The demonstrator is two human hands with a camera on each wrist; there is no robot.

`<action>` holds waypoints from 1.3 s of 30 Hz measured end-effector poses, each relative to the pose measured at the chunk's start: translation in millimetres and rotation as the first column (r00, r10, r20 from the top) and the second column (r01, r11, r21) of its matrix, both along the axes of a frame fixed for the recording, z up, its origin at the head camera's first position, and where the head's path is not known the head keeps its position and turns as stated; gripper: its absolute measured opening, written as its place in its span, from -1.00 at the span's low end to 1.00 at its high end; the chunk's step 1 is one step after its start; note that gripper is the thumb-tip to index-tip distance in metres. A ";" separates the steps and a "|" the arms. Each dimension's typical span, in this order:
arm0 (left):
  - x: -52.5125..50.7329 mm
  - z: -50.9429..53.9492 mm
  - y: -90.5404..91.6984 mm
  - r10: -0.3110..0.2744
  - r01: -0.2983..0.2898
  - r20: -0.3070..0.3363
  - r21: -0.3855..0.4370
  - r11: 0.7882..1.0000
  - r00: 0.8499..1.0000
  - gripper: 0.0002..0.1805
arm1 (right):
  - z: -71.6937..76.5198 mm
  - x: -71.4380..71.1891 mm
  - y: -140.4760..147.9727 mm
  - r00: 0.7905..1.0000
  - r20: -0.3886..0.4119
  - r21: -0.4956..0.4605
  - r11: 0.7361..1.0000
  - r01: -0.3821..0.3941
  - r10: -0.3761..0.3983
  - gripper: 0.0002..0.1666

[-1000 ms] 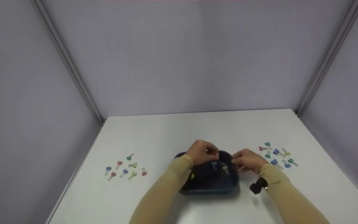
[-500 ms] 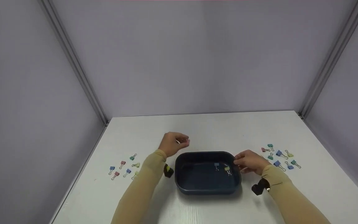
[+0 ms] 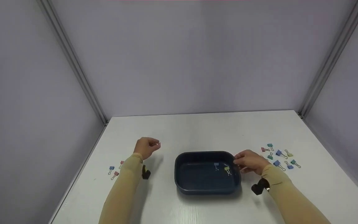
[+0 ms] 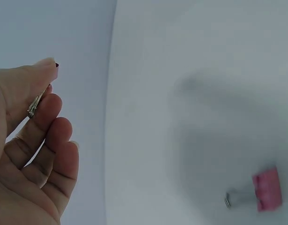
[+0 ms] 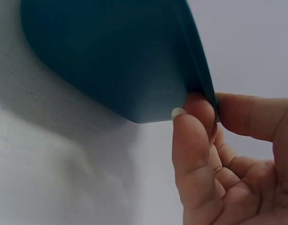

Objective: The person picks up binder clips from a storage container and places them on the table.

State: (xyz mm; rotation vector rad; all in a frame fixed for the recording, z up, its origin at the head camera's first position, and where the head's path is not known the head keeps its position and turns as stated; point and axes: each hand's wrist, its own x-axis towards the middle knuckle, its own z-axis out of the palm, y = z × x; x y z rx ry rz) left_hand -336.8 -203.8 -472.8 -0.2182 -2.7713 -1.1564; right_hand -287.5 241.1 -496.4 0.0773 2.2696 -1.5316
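My left hand (image 3: 145,147) is raised over the table left of the dark blue tray. In the left wrist view its thumb and fingers pinch a small pink binder clip (image 4: 34,106); the metal handles show, while the body is mostly hidden. Its other fingers are loosely bent. My right hand (image 3: 250,161) pinches the right rim of the tray (image 3: 207,190) between thumb and fingers, as the right wrist view shows. Inside the tray, toward its right end, lie a blue binder clip (image 3: 216,164) and a yellow binder clip (image 3: 227,170).
Several coloured binder clips, among them a large blue one (image 3: 277,164), lie scattered right of the tray. On the left lie more, including a blue one (image 3: 111,168) and a red one (image 3: 115,175); my left arm covers others. Grey panels surround the white table.
My left hand has moved left from above the tray to the left side of the table, still holding the pink clip. My right hand has stayed on the rim.
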 end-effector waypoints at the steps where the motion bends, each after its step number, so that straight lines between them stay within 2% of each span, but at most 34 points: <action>1: 0.4 -2.3 -4.2 0.016 -0.016 0.011 0.000 1.000 1.000 -0.79 | 0.4 0.4 -0.4 1.000 0.000 0.001 1.000 0.002 -0.002 -0.63; 9: 4.8 -20.1 -28.0 0.095 -0.095 0.079 -0.003 0.995 0.992 -0.78 | 2.5 0.9 -1.8 1.000 -0.003 0.006 1.000 0.000 0.000 -0.66; 16: 12.1 -30.5 -46.3 0.174 -0.169 0.166 -0.044 0.985 0.971 -0.77 | 0.8 -0.7 -1.0 1.000 -0.009 -0.021 1.000 -0.016 0.015 -0.66; 19: 13.6 -34.7 -53.3 0.199 -0.186 0.192 -0.082 0.979 0.961 -0.75 | -0.8 -1.6 -0.3 1.000 -0.005 -0.026 0.999 -0.021 0.021 -0.64; 24: 12.9 -40.5 -59.3 0.214 -0.197 0.227 -0.094 0.976 0.950 -0.76 | -1.5 -2.4 -0.6 1.000 0.001 -0.013 1.000 -0.003 0.003 -0.65; 31: 11.6 -45.7 -61.3 0.243 -0.213 0.248 -0.142 0.967 0.938 -0.77 | -0.5 -1.2 -1.7 1.000 -0.004 -0.018 1.000 -0.001 0.001 -0.63; 35: 11.3 -49.2 -63.1 0.248 -0.228 0.249 -0.105 0.968 0.936 -0.72 | 1.1 0.3 -3.0 1.000 -0.007 -0.019 1.000 0.006 -0.006 -0.63; 39: 11.7 -45.9 -63.7 0.252 -0.246 0.220 -0.055 0.968 0.942 -0.70 | 3.7 2.4 -3.5 1.000 -0.018 -0.013 1.000 -0.001 0.000 -0.62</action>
